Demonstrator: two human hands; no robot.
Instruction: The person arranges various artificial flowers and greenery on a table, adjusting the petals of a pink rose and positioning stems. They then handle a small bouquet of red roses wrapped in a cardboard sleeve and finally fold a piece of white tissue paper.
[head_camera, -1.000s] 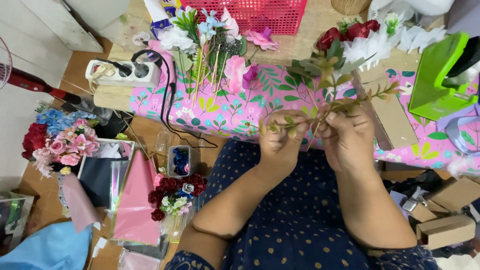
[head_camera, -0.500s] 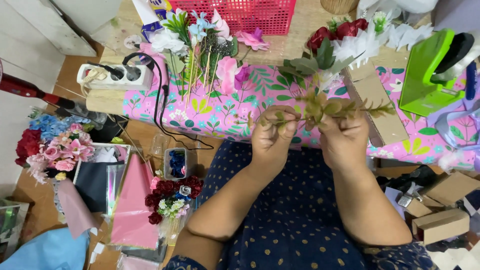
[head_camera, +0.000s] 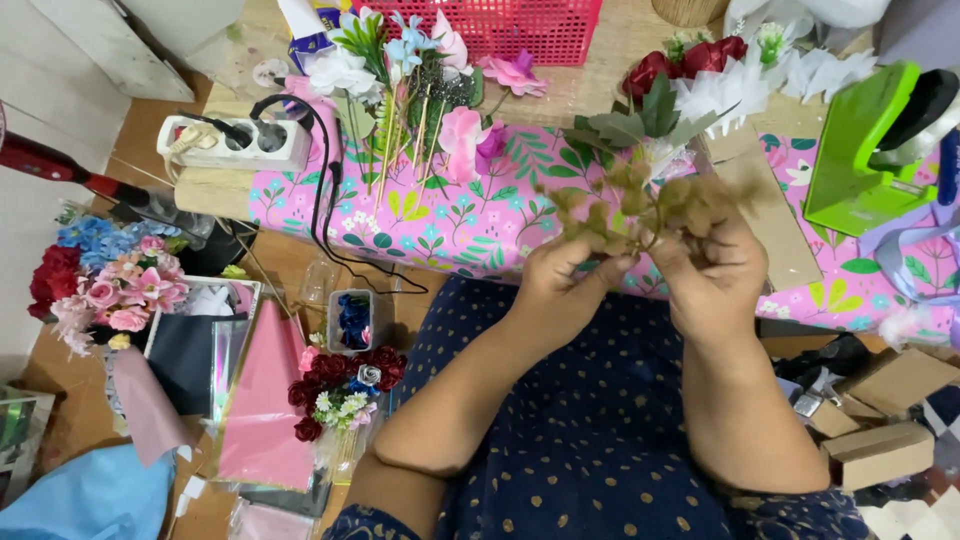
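Note:
Both my hands hold a small olive-green leafy artificial sprig, blurred by motion, in front of me above my lap. My left hand pinches its left part and my right hand grips its right part. Just behind the sprig lies a low table covered with pink floral wrapping paper. On it rest loose artificial flowers on sticks and a bunch of red roses with grey-green leaves.
A white power strip with a black cable sits on the table's left end. A green tape dispenser stands at right, a red basket at the back. Flower bouquets, pink paper and cardboard boxes lie on the floor.
The sprig was stretched out sideways between my hands; now it is bunched up and blurred as both hands work it. My view has shifted slightly.

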